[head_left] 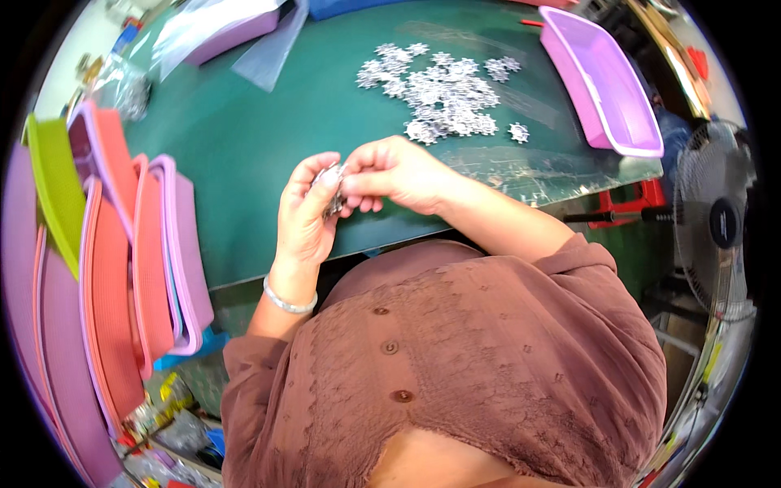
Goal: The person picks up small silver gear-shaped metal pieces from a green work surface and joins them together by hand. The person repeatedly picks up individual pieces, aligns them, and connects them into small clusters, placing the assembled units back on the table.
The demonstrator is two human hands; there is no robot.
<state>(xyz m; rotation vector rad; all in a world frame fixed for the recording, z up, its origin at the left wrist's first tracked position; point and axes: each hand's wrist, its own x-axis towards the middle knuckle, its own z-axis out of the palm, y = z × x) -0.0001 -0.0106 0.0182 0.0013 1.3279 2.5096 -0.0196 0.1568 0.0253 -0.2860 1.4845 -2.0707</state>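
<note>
My left hand (303,213), with a pale bangle (290,302) at the wrist, is closed around a small clump of silvery gear-shaped metal pieces (332,201). The fingers of my right hand (397,172) press together against the upper right side of that clump; whether they grip a separate piece is hidden. Both hands are just above the near part of the green table (244,146). Beyond them lies a loose pile of the same spiky metal pieces (451,93), and a single piece (519,132) sits apart at its right.
A purple plastic bin (602,89) stands at the table's right edge. Nested purple, coral and green bins (114,301) crowd the left side. Clear plastic sheeting (272,49) lies at the far left by another purple bin (232,37). A standing fan (716,220) is at the right.
</note>
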